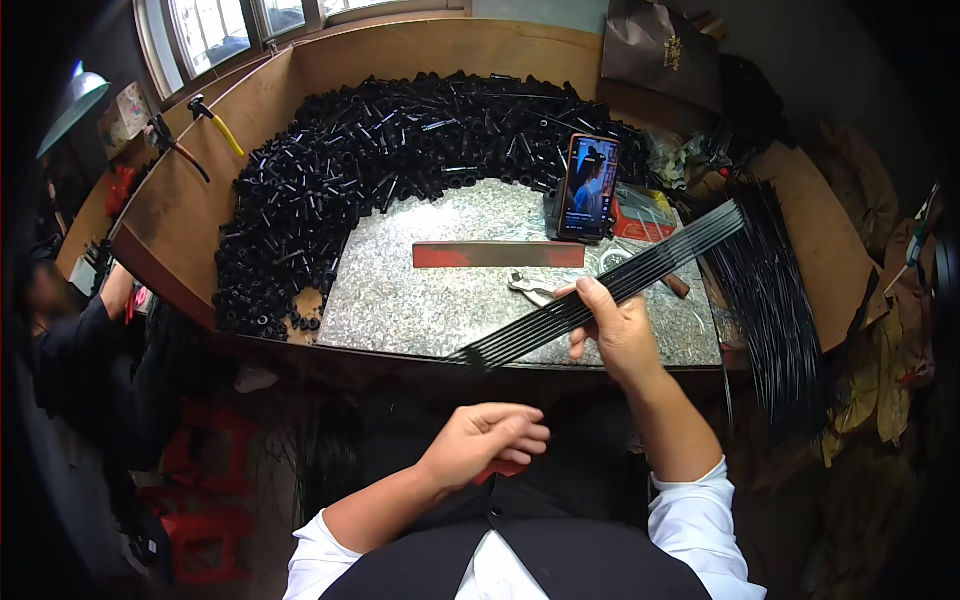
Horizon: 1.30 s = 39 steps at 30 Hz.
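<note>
The right hand (618,325) is clenched around a flat bundle of thin black rods (600,290), held at a slant above the near edge of the speckled stone slab (430,300) on the worktop (200,190); the rods run from the slab's near edge up towards its far right corner. The left hand (485,440) lies well below the slab, near the person's lap, its fingers curled over something red, apart from the rods. Pliers (530,290) rest on the slab just left of the right hand.

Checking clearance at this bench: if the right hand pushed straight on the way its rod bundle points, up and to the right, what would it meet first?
Probably the heap of black rods at the bench's right end: the bundle in the right hand already ends near it, though depth is unclear.
</note>
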Tool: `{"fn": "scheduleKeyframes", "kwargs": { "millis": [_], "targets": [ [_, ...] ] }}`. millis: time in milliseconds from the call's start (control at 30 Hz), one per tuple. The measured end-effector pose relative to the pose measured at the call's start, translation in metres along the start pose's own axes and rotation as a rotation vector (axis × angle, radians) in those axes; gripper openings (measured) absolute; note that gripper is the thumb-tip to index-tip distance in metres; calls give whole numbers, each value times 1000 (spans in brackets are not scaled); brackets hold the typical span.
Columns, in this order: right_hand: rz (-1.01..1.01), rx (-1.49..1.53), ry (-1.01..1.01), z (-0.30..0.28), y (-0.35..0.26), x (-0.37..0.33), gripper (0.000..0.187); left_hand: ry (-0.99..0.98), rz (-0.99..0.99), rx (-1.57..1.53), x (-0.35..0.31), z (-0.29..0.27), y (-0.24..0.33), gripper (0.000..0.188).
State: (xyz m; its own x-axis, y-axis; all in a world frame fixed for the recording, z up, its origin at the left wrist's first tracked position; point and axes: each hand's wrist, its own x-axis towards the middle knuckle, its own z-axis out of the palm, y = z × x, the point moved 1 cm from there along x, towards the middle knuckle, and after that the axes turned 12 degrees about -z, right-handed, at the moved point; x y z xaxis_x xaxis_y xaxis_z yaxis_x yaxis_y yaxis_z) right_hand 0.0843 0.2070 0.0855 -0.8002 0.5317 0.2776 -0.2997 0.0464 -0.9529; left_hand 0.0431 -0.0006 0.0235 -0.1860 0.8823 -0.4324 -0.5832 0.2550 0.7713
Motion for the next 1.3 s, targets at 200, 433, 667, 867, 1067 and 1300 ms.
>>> {"fn": "scheduleKeyframes", "kwargs": {
  "millis": [200, 433, 667, 867, 1067, 1300],
  "targets": [
    [12, -426, -381, 4, -15, -3, 20, -15, 52, 241, -18, 15, 15, 25],
    [-201, -532, -767, 29, 18, -27, 15, 262, 491, 307, -38, 3, 68, 18],
    [-10, -559, -999, 49, 29, -33, 25, 477, 847, 403, -41, -12, 115, 26],
    [-124, -439, -994, 58, 19, -39, 22, 127, 715, 341, -33, 8, 129, 50],
    [-316, -341, -1015, 55, 34, -50, 20, 112, 735, 568, -33, 16, 124, 34],
    [14, 447, -713, 48, 40, -50, 42, 120, 795, 665, -43, 24, 116, 49]
  ]
}}
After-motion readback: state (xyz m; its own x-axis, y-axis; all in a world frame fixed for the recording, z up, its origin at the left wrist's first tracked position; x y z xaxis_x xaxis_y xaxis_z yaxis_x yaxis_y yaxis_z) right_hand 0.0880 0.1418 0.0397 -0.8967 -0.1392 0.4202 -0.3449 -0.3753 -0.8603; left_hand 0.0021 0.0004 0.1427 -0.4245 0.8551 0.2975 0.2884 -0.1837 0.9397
